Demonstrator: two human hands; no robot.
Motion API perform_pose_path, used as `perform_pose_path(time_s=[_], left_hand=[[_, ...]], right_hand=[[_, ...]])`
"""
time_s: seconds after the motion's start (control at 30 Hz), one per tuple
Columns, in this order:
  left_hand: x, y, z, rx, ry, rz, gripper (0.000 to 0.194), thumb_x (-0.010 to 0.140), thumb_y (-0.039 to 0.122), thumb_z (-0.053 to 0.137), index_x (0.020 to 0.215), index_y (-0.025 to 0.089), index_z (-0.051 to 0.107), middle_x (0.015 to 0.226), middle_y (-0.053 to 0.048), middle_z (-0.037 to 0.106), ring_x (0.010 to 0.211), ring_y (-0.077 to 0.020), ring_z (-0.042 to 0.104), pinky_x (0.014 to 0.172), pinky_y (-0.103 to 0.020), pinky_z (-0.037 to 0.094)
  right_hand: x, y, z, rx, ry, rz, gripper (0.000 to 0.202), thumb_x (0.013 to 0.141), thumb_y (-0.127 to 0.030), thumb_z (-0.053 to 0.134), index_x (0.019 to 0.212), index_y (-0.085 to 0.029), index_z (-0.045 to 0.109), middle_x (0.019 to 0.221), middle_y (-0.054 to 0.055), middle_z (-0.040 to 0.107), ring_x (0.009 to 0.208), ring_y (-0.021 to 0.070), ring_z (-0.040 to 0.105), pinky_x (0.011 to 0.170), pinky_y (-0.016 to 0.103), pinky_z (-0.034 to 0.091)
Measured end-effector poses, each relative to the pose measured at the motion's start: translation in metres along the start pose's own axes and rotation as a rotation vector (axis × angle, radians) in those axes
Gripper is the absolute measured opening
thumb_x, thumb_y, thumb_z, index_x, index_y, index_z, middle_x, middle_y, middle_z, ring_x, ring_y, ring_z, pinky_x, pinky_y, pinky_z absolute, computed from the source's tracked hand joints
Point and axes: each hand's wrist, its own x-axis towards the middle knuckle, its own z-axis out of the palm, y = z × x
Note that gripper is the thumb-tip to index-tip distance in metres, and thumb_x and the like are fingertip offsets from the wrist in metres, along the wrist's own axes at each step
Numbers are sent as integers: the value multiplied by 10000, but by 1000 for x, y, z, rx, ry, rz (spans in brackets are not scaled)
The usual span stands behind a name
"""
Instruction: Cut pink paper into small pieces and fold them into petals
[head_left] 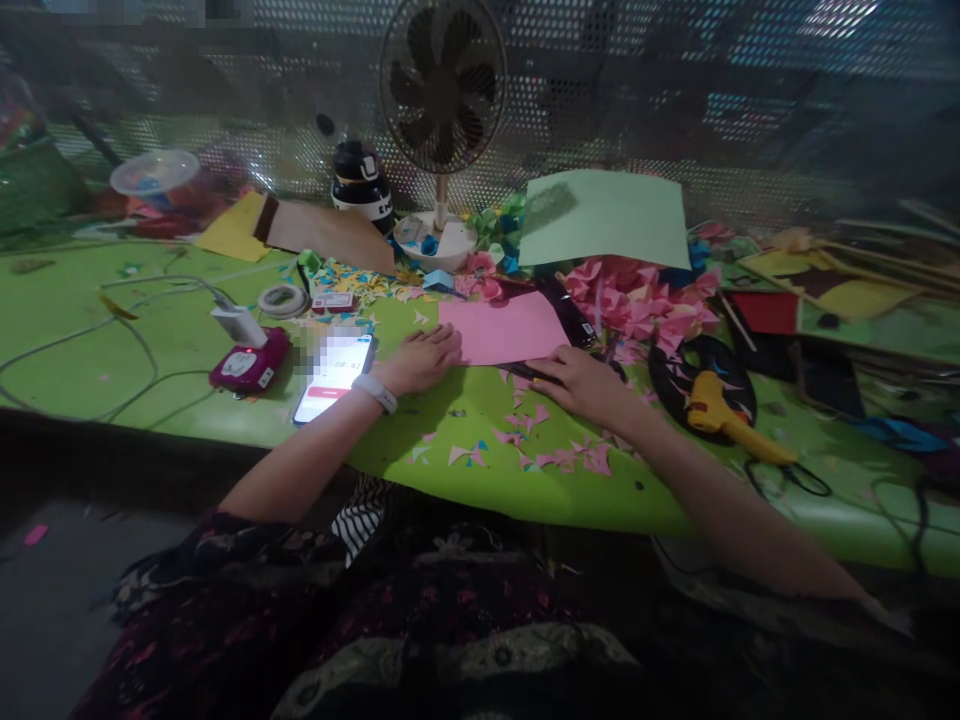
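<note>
One flat pink sheet (506,328)

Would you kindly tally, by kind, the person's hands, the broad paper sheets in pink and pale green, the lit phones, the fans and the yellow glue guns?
Hands: 2 (left hand, right hand)
Pink sheet: 1 visible
Pale green sheet: 1 visible
Lit phone: 1
Fan: 1
Yellow glue gun: 1
Total: 7
</note>
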Motion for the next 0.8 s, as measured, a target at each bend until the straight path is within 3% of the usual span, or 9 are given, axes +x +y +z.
perform_pose_path(time_s=[0.13,0.3,0.53,0.8], left_hand=[[2,-8,3,81,13,31,546,1030,254,233,1557,150,330,1651,-114,292,1522,-211,292,1232,-395,240],[1,-6,2,94,21,39,540,1039,268,232,1556,149,333,1647,-117,301,1520,-211,297,1227,-389,251],[3,-9,7,101,50,44,538,1037,270,235,1553,170,345,1643,-94,320,1507,-205,326,1222,-394,257],[4,-12,9,126,67,69,527,1028,243,263,1536,159,373,1627,-109,352,1496,-208,348,1198,-382,303]], right_hand=[[10,-10,-2,0,-13,11,453,1016,-431,439,1329,-177,647,1087,160,617,988,276,594,718,340,486],[19,-19,-1,-12,-17,8,427,1013,-396,455,1315,-174,660,1088,153,627,957,265,591,696,326,467],[7,-15,0,25,-14,-42,453,1011,-409,455,1325,-150,654,1081,158,619,928,256,594,688,328,462],[23,-34,-5,-27,-53,-47,414,1013,-358,468,1315,-145,654,1055,155,616,893,241,580,701,315,445]])
